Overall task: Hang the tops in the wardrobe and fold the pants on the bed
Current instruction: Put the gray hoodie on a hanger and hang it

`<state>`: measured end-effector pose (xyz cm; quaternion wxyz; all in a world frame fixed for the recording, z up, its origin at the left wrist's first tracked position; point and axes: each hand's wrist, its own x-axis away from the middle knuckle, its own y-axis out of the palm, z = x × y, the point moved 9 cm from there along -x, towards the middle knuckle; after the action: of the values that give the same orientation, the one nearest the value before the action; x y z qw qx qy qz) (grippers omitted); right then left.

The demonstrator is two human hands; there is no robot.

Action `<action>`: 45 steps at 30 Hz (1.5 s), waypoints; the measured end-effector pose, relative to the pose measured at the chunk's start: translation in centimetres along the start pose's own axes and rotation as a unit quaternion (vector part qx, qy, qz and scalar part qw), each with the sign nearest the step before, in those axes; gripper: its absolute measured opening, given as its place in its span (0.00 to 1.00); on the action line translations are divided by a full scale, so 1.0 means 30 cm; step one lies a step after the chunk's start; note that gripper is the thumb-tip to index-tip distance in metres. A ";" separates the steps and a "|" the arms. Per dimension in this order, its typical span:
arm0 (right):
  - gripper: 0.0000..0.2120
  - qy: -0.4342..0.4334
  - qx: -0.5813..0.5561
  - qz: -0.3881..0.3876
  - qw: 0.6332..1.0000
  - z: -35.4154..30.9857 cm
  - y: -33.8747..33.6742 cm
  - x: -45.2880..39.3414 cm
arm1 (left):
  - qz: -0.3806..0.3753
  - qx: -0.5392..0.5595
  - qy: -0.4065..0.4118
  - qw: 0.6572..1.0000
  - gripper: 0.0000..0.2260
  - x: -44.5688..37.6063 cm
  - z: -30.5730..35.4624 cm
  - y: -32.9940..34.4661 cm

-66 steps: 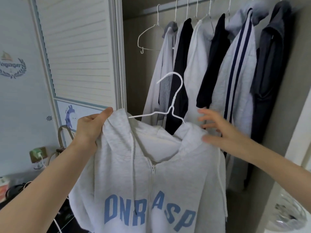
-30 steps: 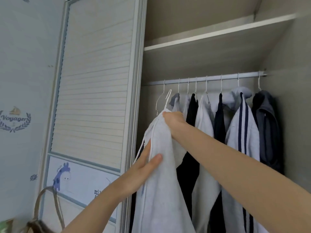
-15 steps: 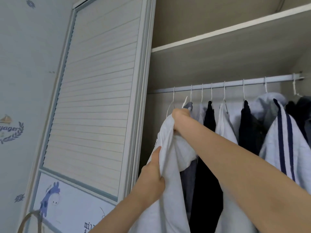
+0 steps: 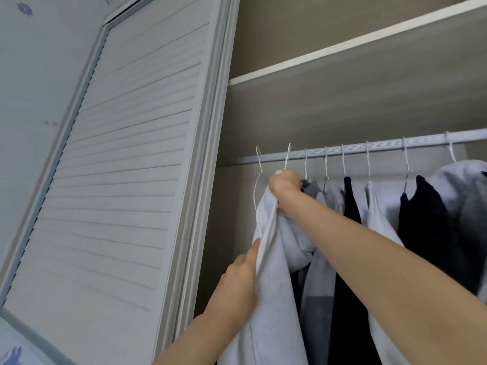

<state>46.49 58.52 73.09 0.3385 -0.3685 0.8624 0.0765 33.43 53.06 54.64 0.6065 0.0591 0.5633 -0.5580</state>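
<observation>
Right hand (image 4: 286,184) is up at the rail (image 4: 369,148), fist clamped round the neck of the hanger (image 4: 287,156) and the grey hoodie (image 4: 274,259), steering the hook over the bar at the left end. Left hand (image 4: 243,275) pinches the hoodie's front edge lower down, seemingly to keep the cloth from swinging.

Lt grey hoodie (image 4: 274,285) on white hanger (image 4: 287,156), hook at rail (image 4: 382,148).
</observation>
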 end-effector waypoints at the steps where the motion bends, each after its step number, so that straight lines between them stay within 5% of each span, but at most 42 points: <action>1: 0.11 -0.013 0.013 -0.001 1.000 -0.011 0.014 -0.006 | 0.012 -0.015 -0.004 1.000 0.37 -0.017 -0.018 0.005; 6: 0.11 -0.021 0.037 0.028 0.999 -0.020 0.033 -0.105 | 0.057 0.067 -0.022 0.996 0.23 -0.070 -0.093 0.020; 16: 0.12 -0.048 0.061 0.020 0.997 -0.002 0.078 -0.171 | 0.072 0.157 -0.047 0.984 0.27 -0.187 -0.199 0.083; 29: 0.14 -0.064 0.175 -0.010 0.982 0.065 0.094 -0.198 | 0.038 0.112 0.028 0.993 0.22 -0.152 -0.180 0.214; 32: 0.22 -0.077 0.212 -0.040 0.973 0.047 0.123 -0.177 | 0.015 0.138 0.027 0.990 0.24 -0.123 -0.202 0.246; 35: 0.37 -0.104 0.325 -0.068 0.938 0.049 0.145 -0.094 | -0.016 0.141 0.028 0.989 0.28 -0.084 -0.207 0.298; 40: 0.33 -0.232 0.480 -0.067 0.843 0.101 0.206 0.134 | 0.031 0.125 -0.022 0.991 0.29 0.004 -0.270 0.314; 43: 0.28 -0.369 0.548 -0.050 0.749 0.151 0.249 0.291 | 0.070 0.107 -0.088 0.988 0.25 0.079 -0.328 0.291; 45: 0.26 -0.384 0.538 -0.064 0.748 0.200 0.237 0.362 | 0.084 0.104 -0.138 0.981 0.24 0.130 -0.356 0.270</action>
<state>39.33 59.56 60.74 0.7872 -0.1193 0.5324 -0.2873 31.86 61.16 43.40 0.7133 0.0913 0.4065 -0.5636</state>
